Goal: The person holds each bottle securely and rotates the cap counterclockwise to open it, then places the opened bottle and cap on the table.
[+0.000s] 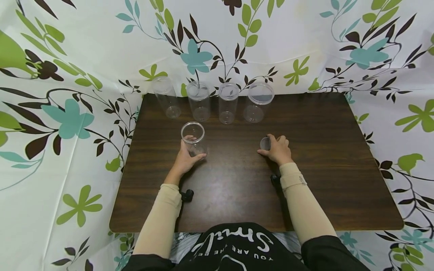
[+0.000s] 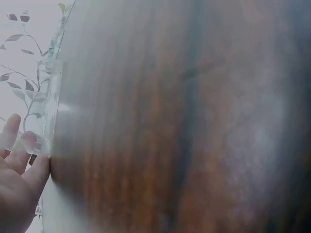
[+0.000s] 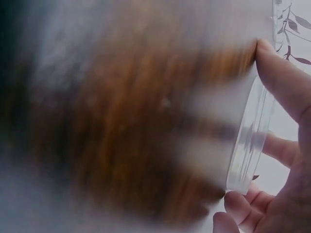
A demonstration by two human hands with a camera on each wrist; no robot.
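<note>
My left hand (image 1: 184, 160) holds a clear plastic jar (image 1: 196, 142) that stands on the table left of centre, its round mouth uncovered. The thumb lies along the near side and the fingers along the left side. In the left wrist view, fingers (image 2: 28, 158) show against the jar's clear wall (image 2: 51, 109). To the right, my right hand (image 1: 280, 150) grips a small clear round lid (image 1: 265, 143) low over the table. The right wrist view shows the lid's ridged rim (image 3: 248, 141) between the thumb and the curled fingers; the thumb tip touches the tabletop.
Along the back edge of the brown wooden table (image 1: 234, 180) stand several clear jars: a tall one (image 1: 167, 98), two narrower ones (image 1: 199, 101) and a wide one (image 1: 256, 105). A leaf-patterned cloth (image 1: 101, 45) hangs behind and around the table.
</note>
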